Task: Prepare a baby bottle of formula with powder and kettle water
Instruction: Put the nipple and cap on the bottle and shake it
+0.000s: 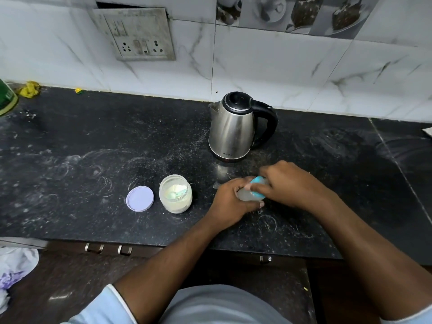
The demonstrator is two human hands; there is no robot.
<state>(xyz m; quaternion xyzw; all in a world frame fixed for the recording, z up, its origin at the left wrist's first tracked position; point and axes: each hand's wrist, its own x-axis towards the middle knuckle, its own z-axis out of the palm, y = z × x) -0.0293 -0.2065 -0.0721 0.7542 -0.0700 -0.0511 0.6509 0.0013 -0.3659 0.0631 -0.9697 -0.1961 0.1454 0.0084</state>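
A clear baby bottle [244, 194] with a blue collar [257, 186] stands on the black counter [93, 160], mostly hidden between both hands. My left hand [230, 201] wraps the bottle's body. My right hand [288, 183] grips the blue collar from the right. An open jar of pale powder [175, 194] with a scoop inside stands to the left of the bottle. Its lilac lid [139, 198] lies flat beside the jar. A steel kettle [233, 127] with a black handle stands behind the hands, lid down.
A wall socket plate [138, 35] is on the tiled wall. A green container [5, 98] and yellow scraps [29, 89] sit at the far left of the counter. Drawer handles [108, 249] line the front below the edge. A white bag [16, 265] hangs at lower left.
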